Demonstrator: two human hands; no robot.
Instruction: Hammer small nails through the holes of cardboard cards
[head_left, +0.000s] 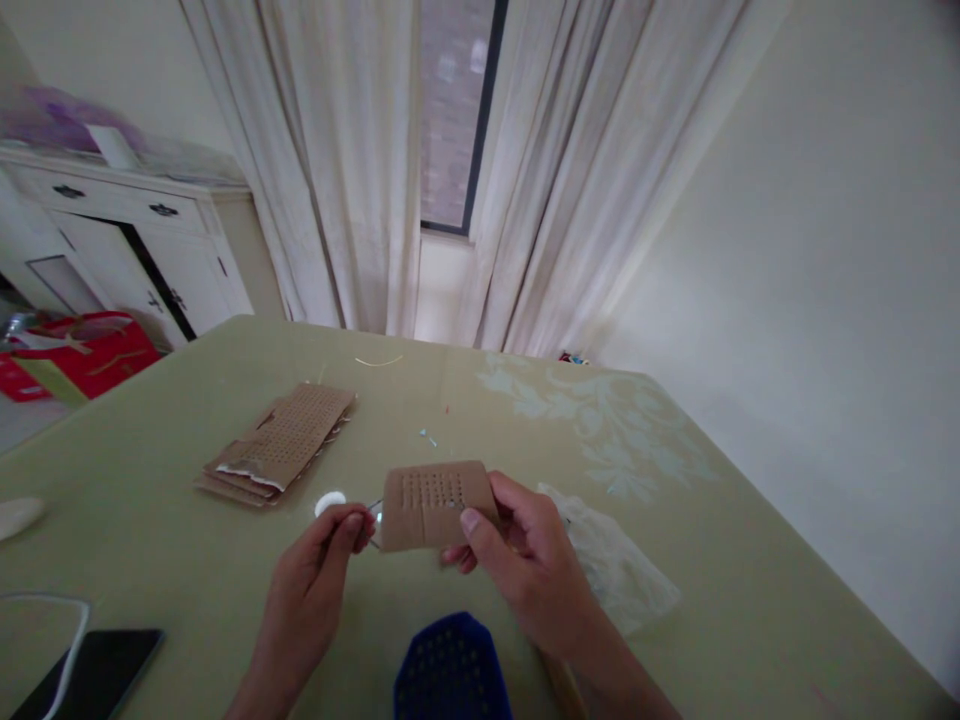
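Note:
A small brown cardboard piece (427,525) with rows of punched holes is held up over the table. My right hand (525,555) grips its right end, thumb on the front face and fingers behind. At its left end my left hand (330,560) pinches something thin, too small to name, close to the card's edge. Just behind the left fingers lies a white round thing (330,502). A blue tray with dotted holes (452,672) lies nearer me, below the card. Beside my right forearm rests a crumpled clear plastic bag (626,575).
A stack of perforated cardboard sheets (289,440) lies on the left of the green-covered table (247,350). A black phone (97,670) and a white cable (79,640) are at near left. Small bits (427,437) lie beyond the card. Curtains (352,180) hang behind.

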